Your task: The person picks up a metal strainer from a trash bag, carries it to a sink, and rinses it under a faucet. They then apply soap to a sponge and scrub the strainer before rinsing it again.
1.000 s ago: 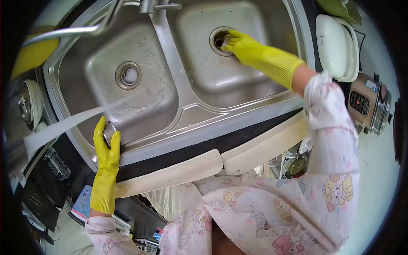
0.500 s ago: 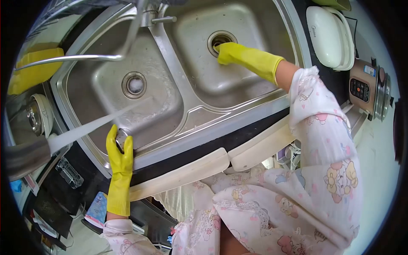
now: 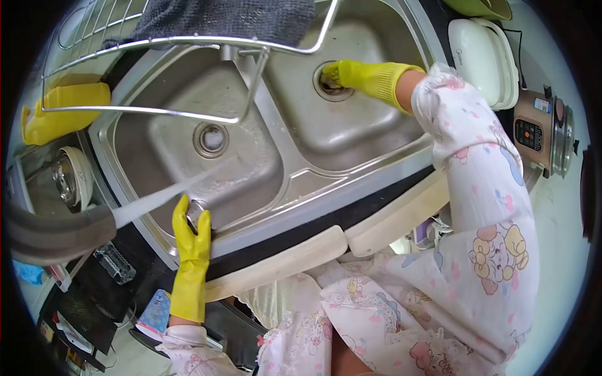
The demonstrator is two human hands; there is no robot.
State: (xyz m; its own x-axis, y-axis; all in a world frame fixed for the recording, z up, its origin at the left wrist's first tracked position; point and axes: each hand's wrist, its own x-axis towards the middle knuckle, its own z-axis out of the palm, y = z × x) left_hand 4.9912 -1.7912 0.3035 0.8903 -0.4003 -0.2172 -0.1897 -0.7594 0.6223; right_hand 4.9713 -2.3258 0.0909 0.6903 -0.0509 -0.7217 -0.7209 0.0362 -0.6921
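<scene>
- At the sink's near left corner, my yellow-gloved left hand [image 3: 191, 250] holds a small silver metal piece [image 3: 199, 212] between thumb and fingers; it is out of either drain.
- Water [image 3: 150, 203] runs into the left steel basin [image 3: 251, 182].
- In the right basin's round metal drain [image 3: 333, 94], my yellow-gloved right hand [image 3: 360, 76] has its fingers bunched narrow; work there looks unfinished. Whether they grip anything, I cannot tell.

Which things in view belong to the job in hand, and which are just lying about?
Apparently in use:
right hand at right drain
left hand with small metal piece
running faucet

Seemingly idle:
yellow container
grey cloth
brown cooker
</scene>
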